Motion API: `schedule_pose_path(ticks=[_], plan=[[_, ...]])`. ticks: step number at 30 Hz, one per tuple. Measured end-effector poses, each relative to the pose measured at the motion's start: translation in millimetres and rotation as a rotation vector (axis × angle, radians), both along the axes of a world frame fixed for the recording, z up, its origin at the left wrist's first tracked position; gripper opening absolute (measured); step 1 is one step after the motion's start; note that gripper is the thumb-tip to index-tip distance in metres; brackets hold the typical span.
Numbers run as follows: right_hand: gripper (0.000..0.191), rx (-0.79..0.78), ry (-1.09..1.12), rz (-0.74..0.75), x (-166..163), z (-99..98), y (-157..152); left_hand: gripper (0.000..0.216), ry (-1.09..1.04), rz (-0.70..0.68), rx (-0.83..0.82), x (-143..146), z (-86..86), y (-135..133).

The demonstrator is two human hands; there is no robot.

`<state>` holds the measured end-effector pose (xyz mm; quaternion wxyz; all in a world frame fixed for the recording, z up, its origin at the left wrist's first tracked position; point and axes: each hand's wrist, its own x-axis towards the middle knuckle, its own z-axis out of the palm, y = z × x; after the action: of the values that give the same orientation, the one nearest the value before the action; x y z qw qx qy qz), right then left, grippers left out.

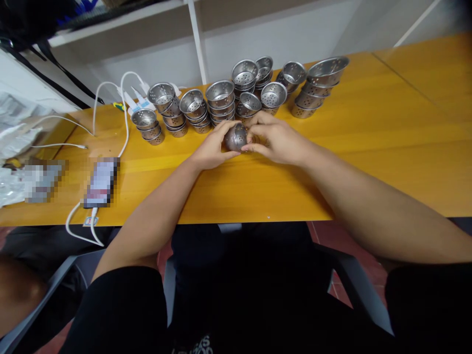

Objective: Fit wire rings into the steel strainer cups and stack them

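A: What takes up most of the scene?

B: A long yellow wooden table (387,147), its near edge running straight across just in front of the person's lap. A seam crosses the top at the far right. The right half is bare and open; so is the strip between the hands and the near edge.

A: And along the far edge?

B: A row of perforated steel cups in stacks (221,103), spread from left of centre to right of centre, close to the white wall and shelf frame (197,42). The tallest stack, at the right end, carries a wider bowl-like cup (327,71). The row leaves little room behind the hands.

A: The left side?

B: Crowded. White cables (125,118) loop from chargers at the far edge down over the near edge, past a blurred phone (101,182). Crumpled plastic wrapping (13,142) lies at the far left.

A: The hands?

B: They meet at mid-table, just in front of the stacks. The left hand (210,152) and right hand (276,140) both close their fingers around one small rounded steel cup piece (236,137), pressed between them from either side, just above the tabletop. I cannot tell if it touches the wood.
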<state>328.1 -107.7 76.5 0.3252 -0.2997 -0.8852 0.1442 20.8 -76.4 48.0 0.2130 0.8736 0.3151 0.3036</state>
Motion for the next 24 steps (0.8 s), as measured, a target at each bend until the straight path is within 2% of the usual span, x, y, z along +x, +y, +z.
schedule_pose_path(ticks=[5, 10, 13, 17, 21, 24], plan=[[0.044, -0.057, -0.003, 0.023, 3, 1.9, 2, 0.098, -0.005, -0.028, -0.113, 6, 4.9, -10], [0.051, -0.106, 0.036, 0.029, 1, 1.3, 2, 0.097, 0.035, 0.007, -0.158, 11, 14.1, -20], [0.061, -0.096, 0.065, -0.041, 5, 2.8, 4, 0.095, 0.084, 0.075, -0.191, 9, 20.9, -26], [0.065, -0.088, 0.112, -0.172, 24, 3.9, 13, 0.086, 0.137, 0.168, -0.216, 2, 31.2, -32], [0.066, -0.141, 0.016, -0.046, 39, -4.9, 24, 0.08, 0.201, 0.201, -0.18, -5, 41.2, -32], [0.053, -0.164, -0.044, -0.004, 35, -15.8, 30, 0.081, 0.239, 0.221, -0.144, -8, 45.6, -31]])
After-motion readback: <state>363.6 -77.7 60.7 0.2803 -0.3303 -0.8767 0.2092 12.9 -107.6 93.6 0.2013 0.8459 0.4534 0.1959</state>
